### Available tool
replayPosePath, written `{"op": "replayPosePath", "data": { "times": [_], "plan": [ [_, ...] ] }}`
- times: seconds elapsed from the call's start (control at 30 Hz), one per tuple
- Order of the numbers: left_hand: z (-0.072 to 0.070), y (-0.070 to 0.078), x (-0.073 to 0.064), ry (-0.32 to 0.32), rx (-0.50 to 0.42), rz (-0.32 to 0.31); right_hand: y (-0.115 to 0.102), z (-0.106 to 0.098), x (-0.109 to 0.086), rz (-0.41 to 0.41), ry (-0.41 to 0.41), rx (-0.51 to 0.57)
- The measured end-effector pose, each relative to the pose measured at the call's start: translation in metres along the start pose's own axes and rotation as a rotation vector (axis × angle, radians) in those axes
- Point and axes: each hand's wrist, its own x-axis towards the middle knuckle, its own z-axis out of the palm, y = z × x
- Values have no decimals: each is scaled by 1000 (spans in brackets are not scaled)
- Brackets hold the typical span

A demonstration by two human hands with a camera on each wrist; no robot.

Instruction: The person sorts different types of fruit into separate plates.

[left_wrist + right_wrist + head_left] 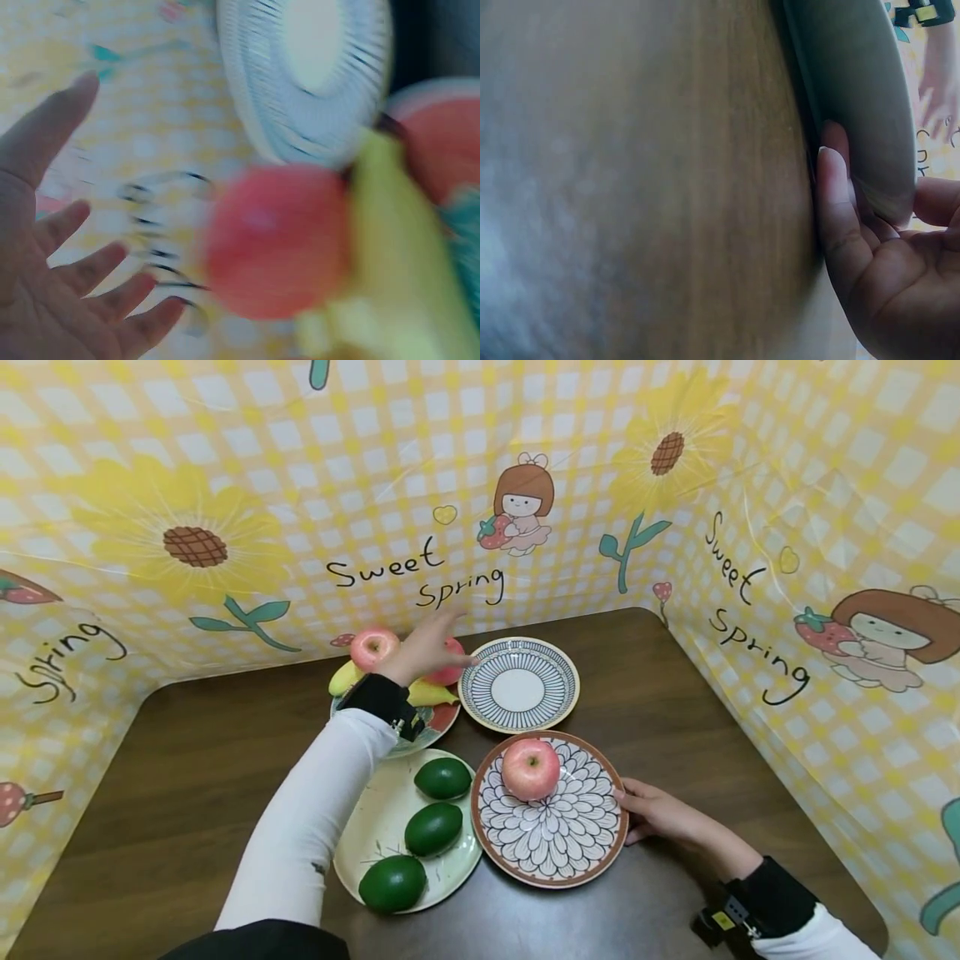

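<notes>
My left hand (423,647) reaches over the fruit plate (447,720) at the back, fingers spread and holding nothing. A red apple (452,662) shows partly behind it, with a banana (432,694) below; another apple (374,648) sits to its left. In the left wrist view the apple (277,240) is apart from the fingertips. My right hand (654,806) grips the right rim of a brown-rimmed, petal-patterned plate (558,856) bearing one apple (531,769). The right wrist view shows its fingers (836,195) under the plate's pale underside (862,90), thumb at the rim.
A blue-striped plate (519,692) stands at the back, right of the fruit plate. Front left, a pale green plate (352,839) carries three dark green oval fruits (433,829). A yellow checked cloth (360,468) walls in the wooden table (180,793).
</notes>
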Motion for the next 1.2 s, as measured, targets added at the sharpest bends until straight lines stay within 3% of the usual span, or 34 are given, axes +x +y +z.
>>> {"op": "replayPosePath", "data": {
  "times": [0.17,0.3,0.5,0.77,0.87,0.93,1.07,1.2],
  "plan": [
    [23,-28,10,53,88,-75,0,1,-2,2,19,-3],
    [33,-40,12,37,142,-150,4,4,0,-3,17,3],
    [35,-44,15,-9,135,-191,4,5,0,17,39,4],
    [34,-43,19,30,90,-171,0,2,0,17,56,-8],
    [30,-31,13,60,75,-132,1,2,-2,18,53,-9],
    [25,-16,8,87,64,-74,2,3,-2,14,53,-11],
    [17,30,-7,98,68,99,2,3,-2,4,59,-21],
    [28,78,-28,31,88,290,2,3,0,1,65,-31]
  ]
}}
